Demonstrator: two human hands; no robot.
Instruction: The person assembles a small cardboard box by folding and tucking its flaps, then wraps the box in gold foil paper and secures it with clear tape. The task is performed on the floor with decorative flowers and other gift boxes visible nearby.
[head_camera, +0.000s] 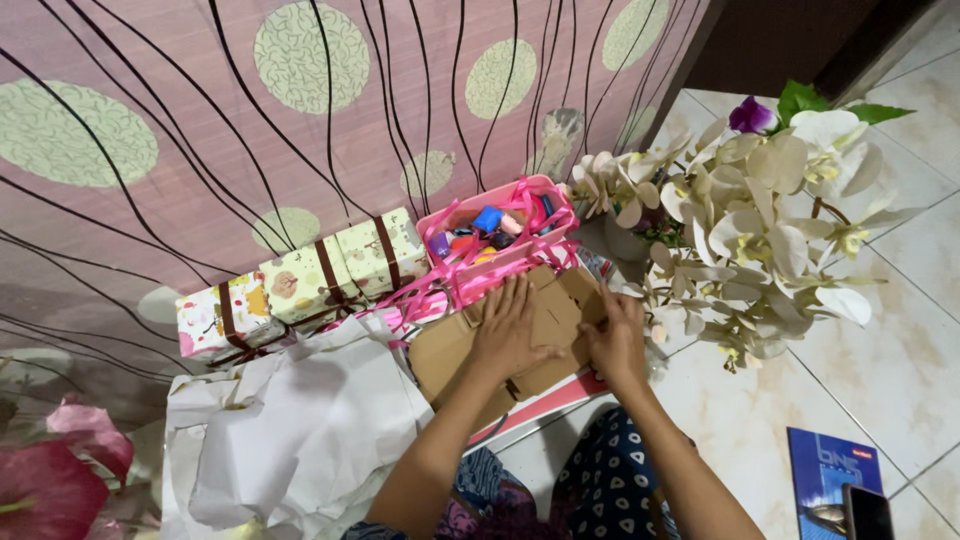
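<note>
A brown cardboard box (452, 352) lies on the floor in front of me with its flaps folded. My left hand (508, 325) presses flat on its top, fingers spread. My right hand (615, 338) rests on the box's right edge, fingers curled around a flap. Just behind the box stands a pink basket (545, 245) tied with pink ribbon and filled with small coloured items.
Three patterned gift boxes (300, 285) with brown ribbon line the pink curtain. Crumpled white paper (300, 430) lies at the left. A pot of white artificial orchids (760, 220) stands at the right. A blue book (825, 470) and a dark phone (868, 512) lie on the tiled floor.
</note>
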